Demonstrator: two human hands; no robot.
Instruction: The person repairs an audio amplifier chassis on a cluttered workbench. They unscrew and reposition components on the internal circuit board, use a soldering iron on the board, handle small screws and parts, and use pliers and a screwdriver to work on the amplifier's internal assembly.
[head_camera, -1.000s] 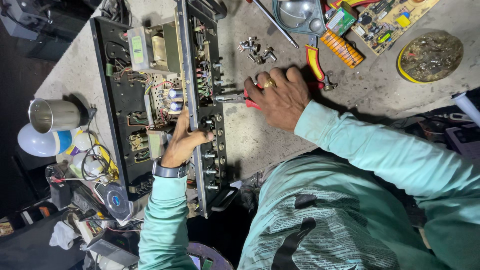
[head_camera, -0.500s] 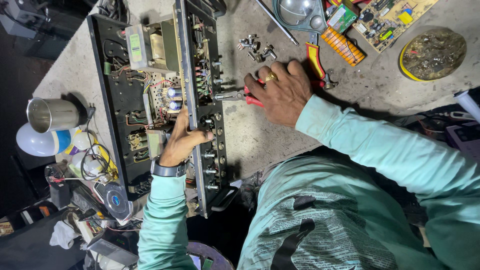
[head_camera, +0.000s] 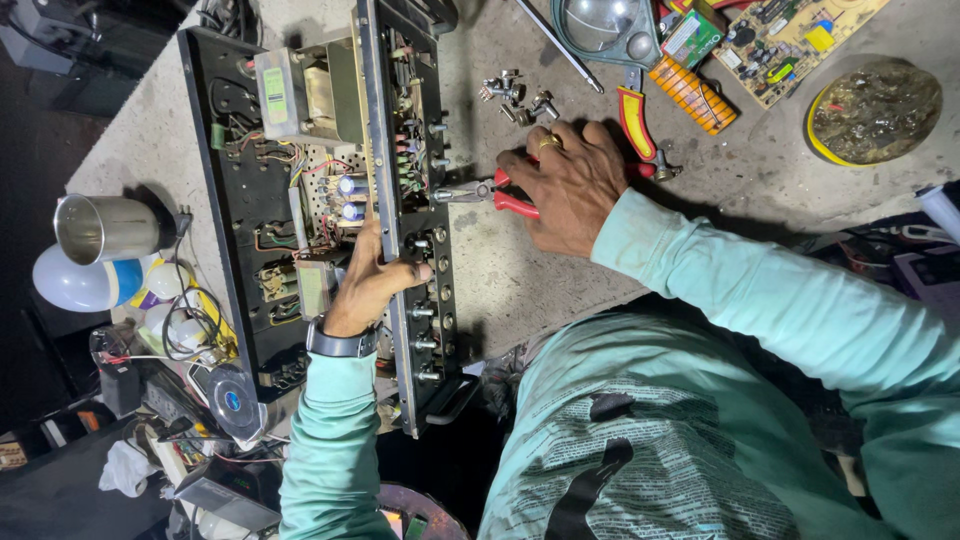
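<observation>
An open amplifier chassis (head_camera: 300, 200) lies on the concrete bench, its wiring and transformer showing. Its narrow front panel (head_camera: 420, 250) carries a row of control shafts. My left hand (head_camera: 370, 285), with a wristwatch, grips that panel's edge, fingers over the front and thumb inside the chassis. My right hand (head_camera: 565, 185), a ring on one finger, is shut on red-handled pliers (head_camera: 495, 195). The pliers' jaws point left and touch a shaft on the panel.
Loose metal nuts and knobs (head_camera: 515, 95) lie just above my right hand, next to a second red-handled tool (head_camera: 640, 125). A circuit board (head_camera: 790, 35), a yellow-rimmed dish (head_camera: 875, 110) and a domed lamp (head_camera: 605, 25) sit at the top right. A steel cup (head_camera: 100, 228) and bulbs (head_camera: 70, 280) stand left.
My right hand has shifted slightly with the pliers, whose jaws stay at the panel. My left hand keeps its grip on the chassis.
</observation>
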